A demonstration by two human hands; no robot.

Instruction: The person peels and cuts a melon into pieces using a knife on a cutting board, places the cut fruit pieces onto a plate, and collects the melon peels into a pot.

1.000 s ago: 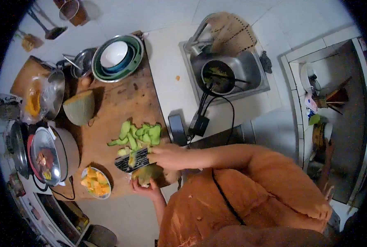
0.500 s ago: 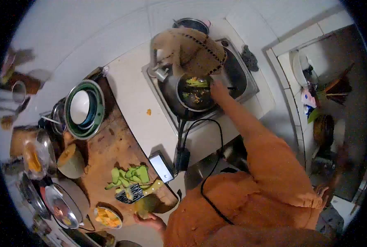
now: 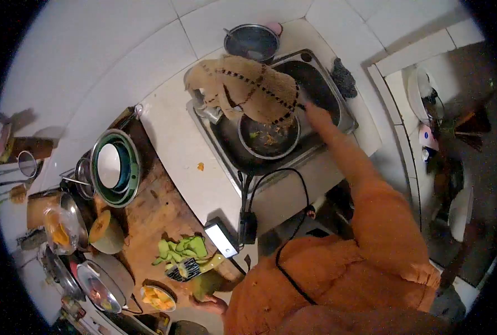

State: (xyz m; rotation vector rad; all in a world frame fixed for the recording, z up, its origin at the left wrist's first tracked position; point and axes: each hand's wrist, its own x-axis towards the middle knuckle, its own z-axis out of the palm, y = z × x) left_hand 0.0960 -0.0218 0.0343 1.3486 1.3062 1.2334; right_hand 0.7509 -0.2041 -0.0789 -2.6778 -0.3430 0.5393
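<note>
Over the sink (image 3: 226, 137), my right hand (image 3: 317, 116) is closed beside the hem of a brown towel (image 3: 259, 86) with dark stitched bands. A small dark bit shows between its fingers and the hem; I cannot make out what it is. The towel hangs over the far rim of a dark bowl (image 3: 269, 139) holding orange and green scraps. At the board's near edge, my left hand (image 3: 212, 304) is closed around the lower side of a yellow-green piece of fruit (image 3: 203, 283). Next to it lie a slotted peeler (image 3: 184, 269) and green peels (image 3: 181, 248).
On the wooden board (image 3: 153, 195) stand nested bowls (image 3: 114, 190), a cut melon (image 3: 107, 234) and a dish of orange chunks (image 3: 158, 298). A phone (image 3: 221, 240) with a black cable lies by the counter edge. Behind the sink sits a dark pot (image 3: 252, 43).
My right hand has moved from inside the bowl up to the right, beside the towel's hem. The towel now hangs lower over the bowl, covering the green scraps. My left hand stays at the fruit.
</note>
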